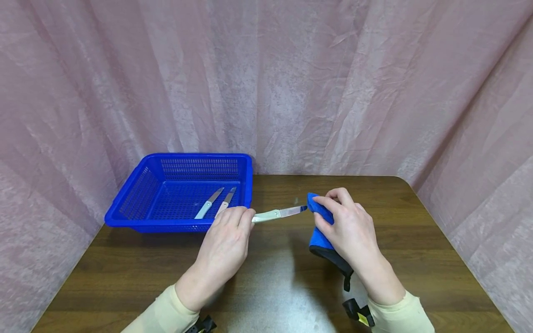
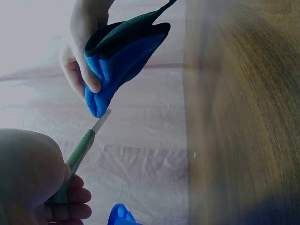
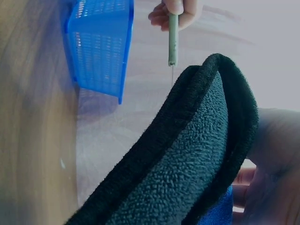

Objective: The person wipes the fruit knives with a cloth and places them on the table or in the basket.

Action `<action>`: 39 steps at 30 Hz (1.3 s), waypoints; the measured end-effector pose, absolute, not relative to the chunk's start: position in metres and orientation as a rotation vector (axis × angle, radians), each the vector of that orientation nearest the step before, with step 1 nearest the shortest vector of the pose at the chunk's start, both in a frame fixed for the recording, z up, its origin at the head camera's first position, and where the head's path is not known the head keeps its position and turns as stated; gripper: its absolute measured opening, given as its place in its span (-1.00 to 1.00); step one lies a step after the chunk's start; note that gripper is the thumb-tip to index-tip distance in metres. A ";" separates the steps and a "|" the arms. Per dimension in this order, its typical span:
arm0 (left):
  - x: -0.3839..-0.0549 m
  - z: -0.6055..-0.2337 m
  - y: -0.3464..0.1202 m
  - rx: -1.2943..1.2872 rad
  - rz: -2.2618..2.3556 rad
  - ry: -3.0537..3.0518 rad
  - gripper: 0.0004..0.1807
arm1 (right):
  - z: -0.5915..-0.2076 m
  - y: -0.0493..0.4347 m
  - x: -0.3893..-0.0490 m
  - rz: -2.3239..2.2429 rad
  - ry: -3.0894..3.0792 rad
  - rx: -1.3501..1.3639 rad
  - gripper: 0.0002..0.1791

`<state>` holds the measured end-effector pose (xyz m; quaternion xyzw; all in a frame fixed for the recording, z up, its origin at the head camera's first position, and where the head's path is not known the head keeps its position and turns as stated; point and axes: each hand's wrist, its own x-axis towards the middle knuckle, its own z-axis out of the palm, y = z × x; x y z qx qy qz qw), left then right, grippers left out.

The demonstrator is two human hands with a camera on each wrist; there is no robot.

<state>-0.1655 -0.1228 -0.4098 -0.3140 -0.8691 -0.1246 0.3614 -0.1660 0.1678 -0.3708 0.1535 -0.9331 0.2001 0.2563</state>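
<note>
A knife with a pale green handle (image 1: 266,216) is gripped by my left hand (image 1: 229,236), its blade pointing right over the table. In the left wrist view the fingers curl round that knife's handle (image 2: 79,152). My right hand (image 1: 351,226) pinches a folded blue cloth (image 1: 320,238) with a black edge, close to the blade tip. Whether cloth and blade touch I cannot tell. Two more knives lie in the blue basket: one with a light blue-green handle (image 1: 203,209), one with a pale pinkish handle (image 1: 222,208), partly hidden behind my left hand.
The blue plastic basket (image 1: 175,223) stands at the back left of the brown wooden table (image 1: 408,222). Pink curtains (image 1: 291,92) hang behind the table and along its right side. A black strap (image 1: 359,313) sits at my right wrist.
</note>
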 end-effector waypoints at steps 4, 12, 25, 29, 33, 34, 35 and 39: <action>-0.166 -0.409 -0.123 -0.801 -0.312 -2.241 -0.66 | -0.370 0.168 -0.165 0.551 -2.508 0.420 -0.60; -0.166 -0.409 -0.124 -0.775 -0.260 -2.207 -0.63 | -0.368 0.167 -0.164 0.561 -2.487 0.426 -0.61; -0.165 -0.408 -0.123 -0.776 -0.282 -2.204 -0.72 | -0.367 0.167 -0.163 0.574 -2.488 0.432 -0.61; -0.166 -0.409 -0.124 -0.782 -0.310 -2.196 -0.76 | -0.368 0.166 -0.162 0.579 -2.501 0.432 -0.60; -0.166 -0.409 -0.124 -0.773 -0.324 -2.200 -0.77 | -0.368 0.165 -0.162 0.575 -2.504 0.433 -0.61; -0.166 -0.409 -0.124 -0.770 -0.326 -2.204 -0.77 | -0.368 0.165 -0.162 0.573 -2.504 0.433 -0.61; -0.166 -0.409 -0.124 -0.767 -0.328 -2.210 -0.76 | -0.368 0.165 -0.162 0.572 -2.503 0.432 -0.61; -0.166 -0.408 -0.124 -0.770 -0.350 -2.218 -0.75 | -0.367 0.164 -0.162 0.571 -2.503 0.432 -0.61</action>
